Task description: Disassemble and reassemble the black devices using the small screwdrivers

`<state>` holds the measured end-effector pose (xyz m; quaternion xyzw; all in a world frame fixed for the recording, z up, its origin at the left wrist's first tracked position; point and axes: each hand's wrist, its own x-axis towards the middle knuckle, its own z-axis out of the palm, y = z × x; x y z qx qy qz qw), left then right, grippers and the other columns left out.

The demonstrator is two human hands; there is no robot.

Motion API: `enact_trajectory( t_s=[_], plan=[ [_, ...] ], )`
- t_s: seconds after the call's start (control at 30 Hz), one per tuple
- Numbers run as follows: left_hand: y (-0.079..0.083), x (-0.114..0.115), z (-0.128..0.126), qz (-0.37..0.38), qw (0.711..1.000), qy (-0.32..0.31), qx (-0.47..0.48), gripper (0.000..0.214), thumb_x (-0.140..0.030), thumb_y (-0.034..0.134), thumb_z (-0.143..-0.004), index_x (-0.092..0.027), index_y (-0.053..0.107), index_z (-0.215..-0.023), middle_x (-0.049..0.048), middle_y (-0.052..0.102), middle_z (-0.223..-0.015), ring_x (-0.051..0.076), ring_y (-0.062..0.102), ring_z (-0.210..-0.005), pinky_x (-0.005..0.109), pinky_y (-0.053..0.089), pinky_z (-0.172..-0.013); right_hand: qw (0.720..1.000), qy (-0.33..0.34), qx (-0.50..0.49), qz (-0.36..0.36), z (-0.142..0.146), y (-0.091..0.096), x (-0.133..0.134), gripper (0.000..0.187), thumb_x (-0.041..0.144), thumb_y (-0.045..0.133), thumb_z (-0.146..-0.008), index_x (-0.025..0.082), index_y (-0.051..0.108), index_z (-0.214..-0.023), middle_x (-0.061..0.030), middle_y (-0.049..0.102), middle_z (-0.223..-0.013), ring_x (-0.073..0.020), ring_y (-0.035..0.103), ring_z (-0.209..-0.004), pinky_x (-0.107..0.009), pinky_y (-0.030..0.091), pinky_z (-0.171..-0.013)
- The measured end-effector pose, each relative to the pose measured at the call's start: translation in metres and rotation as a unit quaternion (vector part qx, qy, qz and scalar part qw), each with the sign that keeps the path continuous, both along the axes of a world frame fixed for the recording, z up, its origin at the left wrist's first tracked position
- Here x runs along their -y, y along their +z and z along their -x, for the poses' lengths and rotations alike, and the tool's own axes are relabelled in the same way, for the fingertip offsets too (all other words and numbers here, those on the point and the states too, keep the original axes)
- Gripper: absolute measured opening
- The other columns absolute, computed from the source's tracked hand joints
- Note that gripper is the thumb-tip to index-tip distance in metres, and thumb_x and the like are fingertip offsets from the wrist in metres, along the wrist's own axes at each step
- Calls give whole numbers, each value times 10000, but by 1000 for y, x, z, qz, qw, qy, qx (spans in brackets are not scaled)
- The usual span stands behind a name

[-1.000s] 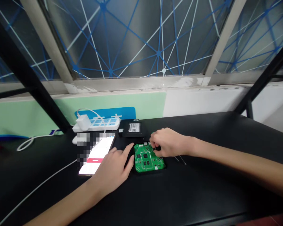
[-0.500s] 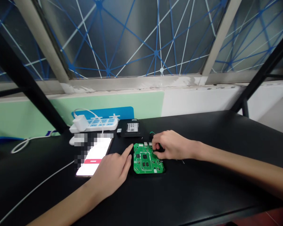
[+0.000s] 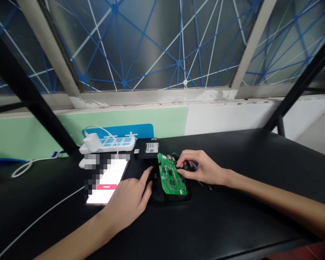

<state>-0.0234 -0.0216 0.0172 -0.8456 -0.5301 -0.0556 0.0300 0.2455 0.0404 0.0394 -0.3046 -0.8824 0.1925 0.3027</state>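
A green circuit board (image 3: 172, 177) is tilted, its left side raised off the shallow black casing (image 3: 156, 184) beneath it. My right hand (image 3: 203, 166) pinches the board near its right back edge between thumb and fingers. The other fingers of that hand are curled, and something dark and green shows behind them. My left hand (image 3: 128, 196) has its index finger stretched out, with the fingertip at the casing's left edge; it holds nothing. That hand's lower part overlaps the edge of a lit tablet or phone screen (image 3: 104, 195).
A black box with a white label (image 3: 151, 147) lies behind the board. At the back left, a white power strip (image 3: 116, 144) carries a white charger (image 3: 92, 142) with a cable. Thin metal pieces (image 3: 206, 185) lie below my right wrist. Black frame posts (image 3: 43, 119) stand at the sides.
The circuit board lay flat in the casing before; now its left side is lifted and tilted by my right hand. My left hand has barely moved.
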Motion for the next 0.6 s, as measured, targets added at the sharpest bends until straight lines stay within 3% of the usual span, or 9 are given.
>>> enact_trajectory(
  t_s=[0.37,0.6],
  plan=[
    [0,0,0,-18,999,1,-33,516,-343,240,-1040,-143,335,-1506,14,612,-602,222,614,-554,310,377,-533,971,-59,-196,126,-17,-5,-19,235,394,695,-817,163,655,-803,-48,652,-801,-171,600,-741,-325,510,-723],
    [-2,0,1,-5,1000,1,-16,517,-347,242,-1041,-164,295,-1522,9,613,-623,221,621,-575,310,382,-548,956,-81,-249,133,-28,-2,-26,263,416,767,-756,181,674,-831,-53,679,-840,-188,628,-760,-355,537,-765]
  ],
)
